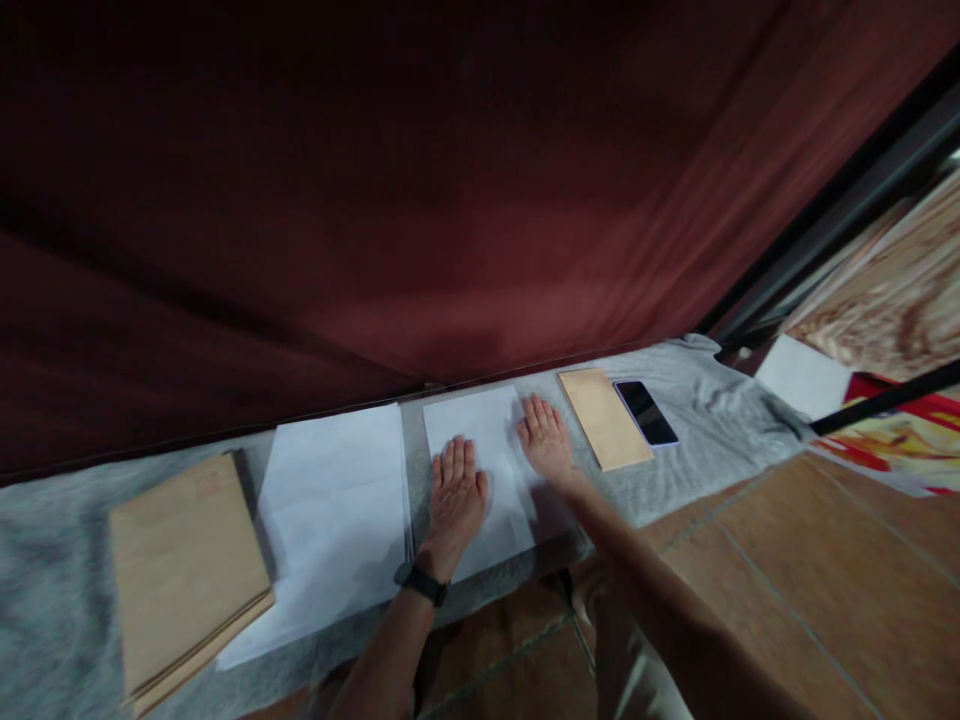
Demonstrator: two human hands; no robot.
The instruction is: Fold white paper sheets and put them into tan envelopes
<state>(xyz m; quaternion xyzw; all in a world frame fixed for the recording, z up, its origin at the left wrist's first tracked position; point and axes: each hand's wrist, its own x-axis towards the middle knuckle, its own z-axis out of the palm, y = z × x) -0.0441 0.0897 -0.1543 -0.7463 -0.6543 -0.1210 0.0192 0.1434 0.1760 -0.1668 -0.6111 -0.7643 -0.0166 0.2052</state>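
Observation:
A white sheet of paper point(495, 500) lies on the grey cloth in front of me. My left hand point(456, 490) rests flat on its left part, fingers stretched out and pointing away from me. On the sheet's right side my right hand point(544, 438) also lies flat, palm down, fingers extended. Left of the sheet is a stack of white paper point(337, 510). A pile of brown envelopes point(187, 570) overlaps that stack's left edge. To the right of my right hand lies a single brown envelope point(606, 418), with a dark-screened phone point(646, 412) beside it.
The grey cloth point(720, 430) covers a long, narrow surface. Behind it hangs a dark red curtain point(450, 200). At the right are a dark metal frame point(840, 190) and a colourful printed sheet point(900, 445) above the brown tiled floor point(810, 560).

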